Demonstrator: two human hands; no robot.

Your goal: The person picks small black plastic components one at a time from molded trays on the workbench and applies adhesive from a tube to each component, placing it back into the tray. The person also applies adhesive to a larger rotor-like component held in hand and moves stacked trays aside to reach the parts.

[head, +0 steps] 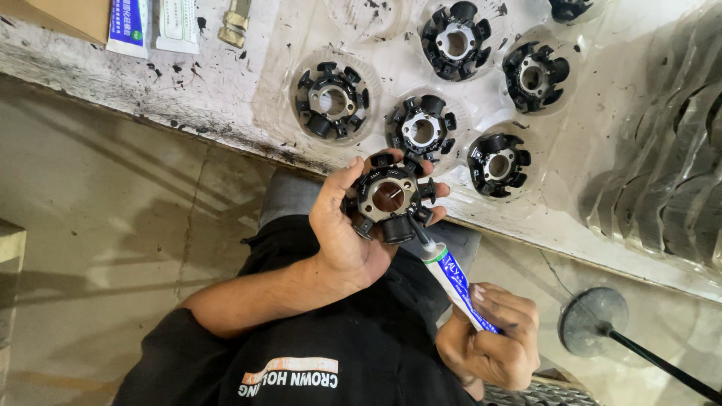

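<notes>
The left hand (347, 225) is clamped around a black stator (389, 197), a ring of stubby poles about a metal hub with a round bore; the thumb lies over its upper left edge and the fingers (438, 191) wrap its far side, so the part sits cupped in the palm, face toward the camera, held just off the edge of the tabletop (226, 90). The right hand (492, 334), lower and to the right of the left, is closed around a white and blue tube (453, 280), gripping its back end. The tube slants up and left from that hand, and its thin nozzle (418, 233) meets the lower right rim of the held stator, beside one of the poles. The two hands are apart, joined only by tube and part. Beyond the left hand, on the white, ink-stained tabletop, five more stators rest in round hollows of a clear plastic tray (602, 120): one (332, 100) up and left of the held part, one (423, 128) straight above it, one (498, 164) just to its right, and two more (454, 40) (535, 75) further off. Far beyond the right hand a stack of clear trays (669, 180) leans. Well left of the hands, at the tabletop's far edge, lie two boxes (150, 24) and a brass fitting (235, 22). Right of the right hand a round dark disc on a black rod (594, 319) stands on the floor.
</notes>
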